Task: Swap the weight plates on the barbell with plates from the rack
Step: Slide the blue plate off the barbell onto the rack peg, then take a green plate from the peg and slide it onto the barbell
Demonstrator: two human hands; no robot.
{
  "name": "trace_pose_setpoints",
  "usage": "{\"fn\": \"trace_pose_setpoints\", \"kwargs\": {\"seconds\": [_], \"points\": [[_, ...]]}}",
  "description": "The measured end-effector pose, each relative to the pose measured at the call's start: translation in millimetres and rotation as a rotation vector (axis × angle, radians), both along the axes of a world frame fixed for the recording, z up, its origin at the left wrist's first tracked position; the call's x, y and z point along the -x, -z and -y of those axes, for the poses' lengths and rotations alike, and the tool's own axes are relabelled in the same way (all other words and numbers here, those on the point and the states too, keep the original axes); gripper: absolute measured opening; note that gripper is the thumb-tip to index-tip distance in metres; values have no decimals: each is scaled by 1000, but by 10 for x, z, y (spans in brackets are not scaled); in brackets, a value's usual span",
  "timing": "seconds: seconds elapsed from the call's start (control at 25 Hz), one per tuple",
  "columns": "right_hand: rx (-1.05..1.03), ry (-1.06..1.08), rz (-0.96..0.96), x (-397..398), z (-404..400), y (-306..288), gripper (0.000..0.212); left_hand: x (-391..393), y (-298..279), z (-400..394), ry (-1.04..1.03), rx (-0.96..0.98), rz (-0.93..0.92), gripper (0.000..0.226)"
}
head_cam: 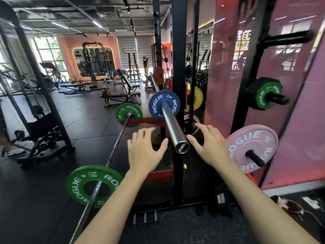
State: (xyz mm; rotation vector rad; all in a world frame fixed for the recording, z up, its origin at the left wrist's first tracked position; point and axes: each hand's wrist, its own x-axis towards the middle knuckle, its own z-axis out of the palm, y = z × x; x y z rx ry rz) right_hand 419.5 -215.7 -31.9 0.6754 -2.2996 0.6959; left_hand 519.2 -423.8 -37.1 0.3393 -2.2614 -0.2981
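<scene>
Bare and spread, the left hand (144, 150) and right hand (208, 145) hover on either side of the barbell (173, 128) end, holding nothing. Farther along the barbell sits a blue plate (164, 104); right of it, a pink plate (251, 148) and a green plate (267, 97) hang on rack (253, 67) pegs.

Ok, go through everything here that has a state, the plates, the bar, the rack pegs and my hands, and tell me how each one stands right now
blue plate: on the racked bar's sleeve, pushed far in
racked bar: sleeve end bare, no collar visible
pink plate: hung on a rack peg
green rack plate: hung on a higher peg
top peg: empty
floor barbell: a green plate at each end
left hand: open, holds nothing
right hand: open, holds nothing
</scene>
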Motion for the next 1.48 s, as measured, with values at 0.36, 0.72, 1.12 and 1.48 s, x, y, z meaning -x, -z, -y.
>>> {"fn": "trace_pose_setpoints", "kwargs": {"seconds": [0.36, 0.72, 1.12, 1.48], "points": [[-43, 12, 4, -825, -463, -93, 53, -647, -59, -477, 48, 18, -7, 60], [-5, 231, -11, -1081, -2021, -197, 53, -341, -171, -2000, 289, 46, 0, 62], [20, 613, 3, -1331, -4197, -166, 57, 114, -350, -4174, 686, 14, -15, 63], [18, 645, 2, -1052, -4861, -120, 58, 487, -251, -4904, 734, -23, -30, 65]]}}
